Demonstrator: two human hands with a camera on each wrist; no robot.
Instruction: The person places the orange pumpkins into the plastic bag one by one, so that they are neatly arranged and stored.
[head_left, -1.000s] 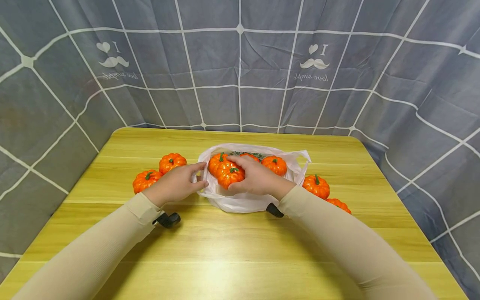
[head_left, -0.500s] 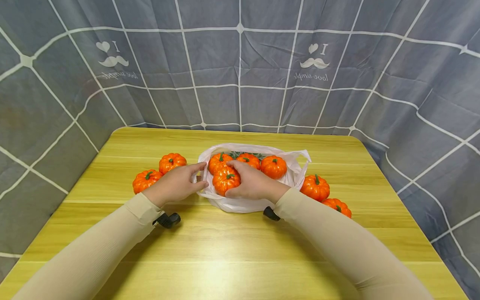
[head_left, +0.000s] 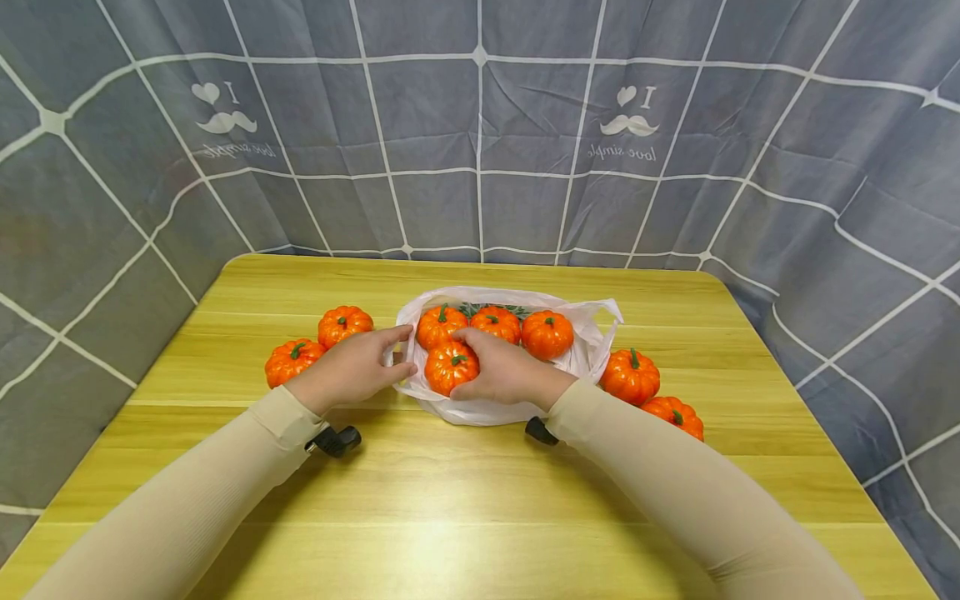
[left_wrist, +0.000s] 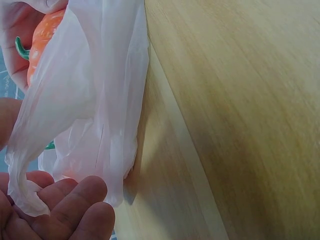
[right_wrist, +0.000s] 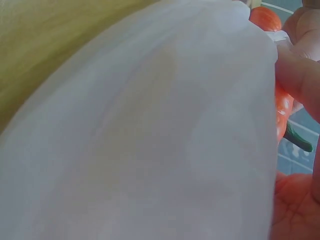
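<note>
A thin white plastic bag [head_left: 487,411] lies with its mouth spread at the table's centre. My right hand [head_left: 504,367] reaches inside it and grips a small orange pumpkin [head_left: 452,367] with a green stem, at the front left of the opening. Behind that are a left pumpkin [head_left: 441,323], a middle pumpkin [head_left: 497,322] and a right pumpkin [head_left: 547,335], all within the bag. At the bag's left rim my left hand [head_left: 358,367] holds the edge, thumb and forefinger spread; in the left wrist view the bag's handle [left_wrist: 30,165] runs across its curled fingers [left_wrist: 90,192].
Two pumpkins, one nearer [head_left: 288,363] and one farther [head_left: 345,325], sit left of the bag. Right of it, partly behind my sleeve, are another pumpkin [head_left: 632,377] and a lower one [head_left: 677,417]. A grey checked curtain [head_left: 480,150] surrounds the wooden table [head_left: 450,492].
My right hand has brought its pumpkin down and slightly left into the bag, uncovering the middle pumpkin behind. My left hand has stayed at the rim.
</note>
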